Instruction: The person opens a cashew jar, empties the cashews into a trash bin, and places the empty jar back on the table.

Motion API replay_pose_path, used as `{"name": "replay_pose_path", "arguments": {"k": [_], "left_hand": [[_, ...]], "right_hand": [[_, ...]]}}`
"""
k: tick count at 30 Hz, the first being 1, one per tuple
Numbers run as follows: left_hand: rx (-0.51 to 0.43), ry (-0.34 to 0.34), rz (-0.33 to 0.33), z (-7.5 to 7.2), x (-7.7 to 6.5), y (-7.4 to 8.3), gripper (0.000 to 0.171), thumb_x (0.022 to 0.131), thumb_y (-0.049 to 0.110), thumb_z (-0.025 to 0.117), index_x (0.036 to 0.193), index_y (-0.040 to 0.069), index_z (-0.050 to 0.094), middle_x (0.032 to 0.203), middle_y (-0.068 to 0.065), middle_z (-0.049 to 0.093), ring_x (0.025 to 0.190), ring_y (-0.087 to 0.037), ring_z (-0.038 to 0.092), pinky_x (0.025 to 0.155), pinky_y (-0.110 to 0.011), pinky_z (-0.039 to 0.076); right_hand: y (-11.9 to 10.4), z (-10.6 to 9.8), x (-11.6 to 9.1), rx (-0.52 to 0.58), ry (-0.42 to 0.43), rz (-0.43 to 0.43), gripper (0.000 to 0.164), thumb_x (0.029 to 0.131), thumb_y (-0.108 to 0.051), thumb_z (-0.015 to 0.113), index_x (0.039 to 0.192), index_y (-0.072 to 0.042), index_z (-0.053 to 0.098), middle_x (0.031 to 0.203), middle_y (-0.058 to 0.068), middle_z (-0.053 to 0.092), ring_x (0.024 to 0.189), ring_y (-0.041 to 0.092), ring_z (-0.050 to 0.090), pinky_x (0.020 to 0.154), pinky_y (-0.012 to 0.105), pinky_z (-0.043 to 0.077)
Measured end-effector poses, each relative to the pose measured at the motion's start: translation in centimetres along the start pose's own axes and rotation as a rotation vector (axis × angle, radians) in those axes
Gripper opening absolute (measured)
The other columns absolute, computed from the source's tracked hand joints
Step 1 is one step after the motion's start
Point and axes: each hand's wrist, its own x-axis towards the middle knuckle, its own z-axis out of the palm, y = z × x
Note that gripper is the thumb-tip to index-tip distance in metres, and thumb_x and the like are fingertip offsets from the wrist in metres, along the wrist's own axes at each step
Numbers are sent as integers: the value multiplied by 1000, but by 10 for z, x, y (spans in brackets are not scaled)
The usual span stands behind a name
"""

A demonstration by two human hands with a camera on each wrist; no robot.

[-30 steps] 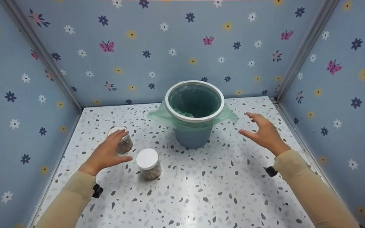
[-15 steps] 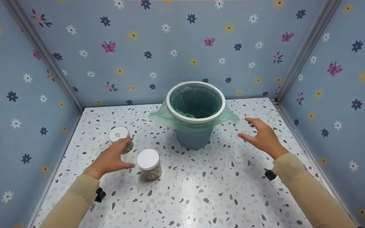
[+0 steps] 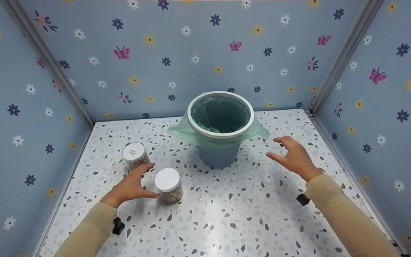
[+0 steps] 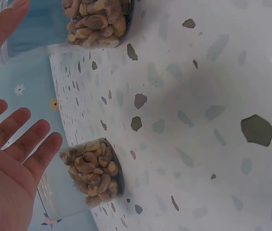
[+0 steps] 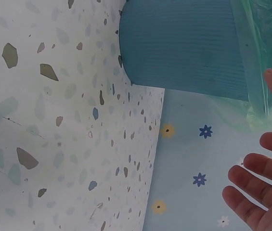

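Observation:
My left hand (image 3: pixel 131 186) hovers beside the nearer jar (image 3: pixel 168 185), thumb and fingers spread apart toward its side. That jar is clear with a white lid and partly filled with cashew nuts. Behind the left fingers stands a second white-lidded jar (image 3: pixel 135 154); in the left wrist view its cashews (image 4: pixel 95 169) show through the wall. My right hand (image 3: pixel 296 157) is held in the air to the right of a blue bin (image 3: pixel 219 156), fingers apart and nothing between them. A green bag (image 3: pixel 184 132) lines the bin, held under a white ring (image 3: pixel 221 135).
The jars and bin stand on a white speckled tabletop (image 3: pixel 219 217). Blue flowered panels (image 3: pixel 177 46) wall it in at the back and both sides, with grey metal posts (image 3: pixel 54 67) at the corners.
My left hand has moved right and nearer to me, away from the far jar toward the near one. My right hand has lowered slightly. Jars and bin stay in place.

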Motion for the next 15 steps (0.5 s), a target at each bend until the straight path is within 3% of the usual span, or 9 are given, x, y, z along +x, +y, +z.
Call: {"name": "replay_pose_path", "arguments": {"k": [7,15], "left_hand": [[-90,-16,-9,13,3,-4,115,75,23,102,165,-3,35,161,-32,48,147,-54,48,120,-68,43],[-139,0,15,26,7,-11,110,74,22,102,161,-4,42,156,-26,57,143,-47,55,117,-63,49]], "right_hand": [[0,6,-4,2,10,-39,54,96,-33,85,137,-2,68,130,21,70,112,42,70,95,60,61],[-2,15,-8,41,-1,-43,52,96,-29,85,137,-2,69,122,20,73,108,41,72,92,59,62]]}}
